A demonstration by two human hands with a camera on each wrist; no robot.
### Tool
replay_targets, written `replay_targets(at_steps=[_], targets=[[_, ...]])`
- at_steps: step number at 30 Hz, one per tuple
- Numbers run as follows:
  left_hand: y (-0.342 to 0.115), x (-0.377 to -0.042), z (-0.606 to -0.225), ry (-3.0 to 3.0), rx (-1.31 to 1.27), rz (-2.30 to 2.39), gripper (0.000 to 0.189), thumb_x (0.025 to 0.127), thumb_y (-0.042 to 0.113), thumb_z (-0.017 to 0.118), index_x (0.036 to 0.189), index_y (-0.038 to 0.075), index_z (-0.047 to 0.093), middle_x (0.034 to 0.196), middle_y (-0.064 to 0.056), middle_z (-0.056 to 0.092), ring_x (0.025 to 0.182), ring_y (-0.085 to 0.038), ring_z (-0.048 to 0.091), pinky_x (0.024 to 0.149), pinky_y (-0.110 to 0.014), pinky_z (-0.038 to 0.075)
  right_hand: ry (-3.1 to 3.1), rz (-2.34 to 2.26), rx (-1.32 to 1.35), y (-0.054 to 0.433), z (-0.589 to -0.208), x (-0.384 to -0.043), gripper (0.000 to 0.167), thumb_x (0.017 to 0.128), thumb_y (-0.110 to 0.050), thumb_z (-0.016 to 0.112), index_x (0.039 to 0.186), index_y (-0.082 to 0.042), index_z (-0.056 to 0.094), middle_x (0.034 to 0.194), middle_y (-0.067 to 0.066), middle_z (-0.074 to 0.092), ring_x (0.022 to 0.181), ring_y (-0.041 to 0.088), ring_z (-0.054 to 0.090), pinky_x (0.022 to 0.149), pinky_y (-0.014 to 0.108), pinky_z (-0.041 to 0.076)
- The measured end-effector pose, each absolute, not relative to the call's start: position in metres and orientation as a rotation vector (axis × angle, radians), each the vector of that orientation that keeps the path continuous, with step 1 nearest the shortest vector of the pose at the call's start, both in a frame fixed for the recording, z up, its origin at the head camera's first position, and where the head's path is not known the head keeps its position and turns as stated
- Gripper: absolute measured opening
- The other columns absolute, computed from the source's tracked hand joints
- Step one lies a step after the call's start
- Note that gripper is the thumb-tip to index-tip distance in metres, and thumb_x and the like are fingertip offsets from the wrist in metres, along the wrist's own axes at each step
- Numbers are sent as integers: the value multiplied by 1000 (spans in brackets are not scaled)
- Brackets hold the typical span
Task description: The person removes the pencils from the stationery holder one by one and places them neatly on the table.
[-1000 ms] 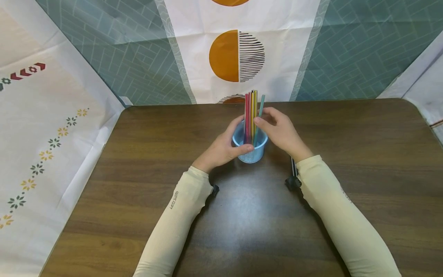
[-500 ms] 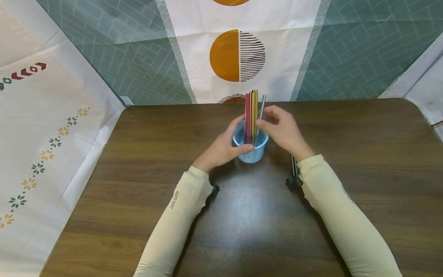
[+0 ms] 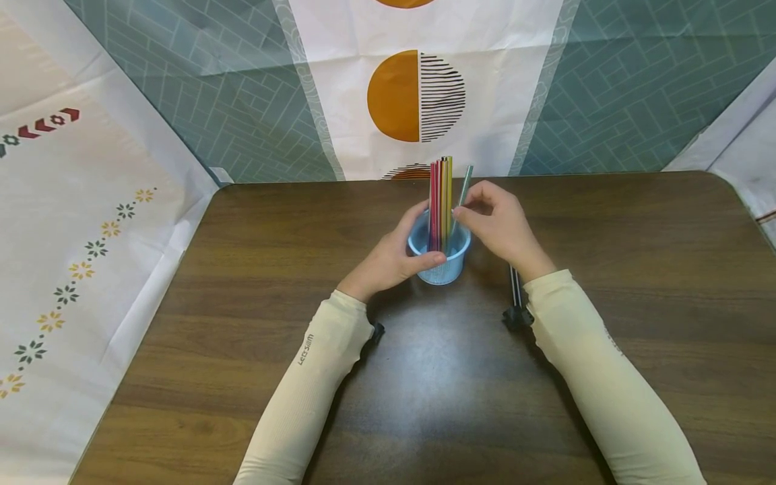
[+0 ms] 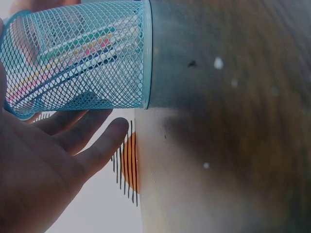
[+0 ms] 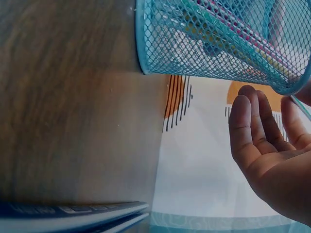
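Head view: one pale-blue, round, open-mesh cup point(image 3: 442, 273), upright on the brown wood-grain tabletop point(image 3: 242, 303); the grip of your left hand point(image 3: 391, 261) curls round its side, thumb at the near rim, apparently to steady it. Inside: one bundle of slim red, pink and yellow sticks point(image 3: 440, 202), upright. Also one slim teal stick point(image 3: 467, 183), lower end in the cup, leaning right; your right hand point(image 3: 502, 221) pinches it, thumb against finger, presumably to control its tilt.
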State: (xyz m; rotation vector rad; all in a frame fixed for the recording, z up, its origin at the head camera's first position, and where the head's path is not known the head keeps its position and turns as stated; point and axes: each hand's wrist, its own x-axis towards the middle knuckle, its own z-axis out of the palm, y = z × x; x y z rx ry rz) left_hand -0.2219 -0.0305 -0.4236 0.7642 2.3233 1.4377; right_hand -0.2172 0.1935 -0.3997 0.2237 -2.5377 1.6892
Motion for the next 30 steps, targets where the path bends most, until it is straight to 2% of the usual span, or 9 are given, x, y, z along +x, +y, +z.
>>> replay_targets(at_steps=[7, 10, 15, 20, 24, 30], targets=[[-31, -222, -424, 2327, 769, 1436, 93, 89, 46, 76, 159, 39, 16, 155, -3, 38, 130, -24, 46, 105, -53, 41, -2488, 1689, 169, 196, -396, -216, 16, 95, -15, 67, 94, -3, 57, 105, 12, 63, 91, 23, 57, 76, 31, 48], [-31, -222, -424, 2329, 772, 1432, 93, 89, 47, 76, 159, 39, 16, 156, -3, 37, 131, -24, 45, 106, -53, 40, -2459, 1720, 158, 196, -395, -216, 16, 94, -14, 67, 92, -3, 56, 104, 12, 65, 87, 22, 60, 73, 28, 50], [-31, -222, -423, 2335, 765, 1418, 93, 89, 46, 75, 159, 39, 15, 156, -3, 36, 132, -25, 45, 105, -53, 41, -2404, 1800, 118, 199, -394, -215, 17, 94, -15, 67, 91, -3, 54, 94, 11, 66, 81, 25, 64, 72, 29, 56], [-31, -222, -424, 2346, 754, 1406, 93, 89, 46, 75, 159, 38, 15, 157, -2, 35, 133, -26, 44, 104, -54, 42, -2345, 1907, 61, 203, -395, -216, 14, 94, -14, 66, 93, -4, 57, 84, 10, 64, 80, 29, 65, 75, 34, 56], [-31, -222, -424, 2342, 760, 1413, 93, 89, 45, 76, 159, 37, 16, 155, -3, 37, 131, -26, 45, 103, -52, 44, -2298, 2060, 18, 205, -396, -218, 12, 95, -12, 66, 96, -4, 57, 87, 14, 65, 80, 26, 70, 80, 37, 57], [-31, -221, -423, 2334, 763, 1418, 92, 90, 42, 76, 159, 38, 16, 154, -4, 39, 129, -25, 47, 101, -48, 45, -2256, 2187, -12, 207, -396, -218, 12, 96, -12, 66, 98, -5, 57, 88, 8, 63, 82, 28, 70, 79, 33, 58]])
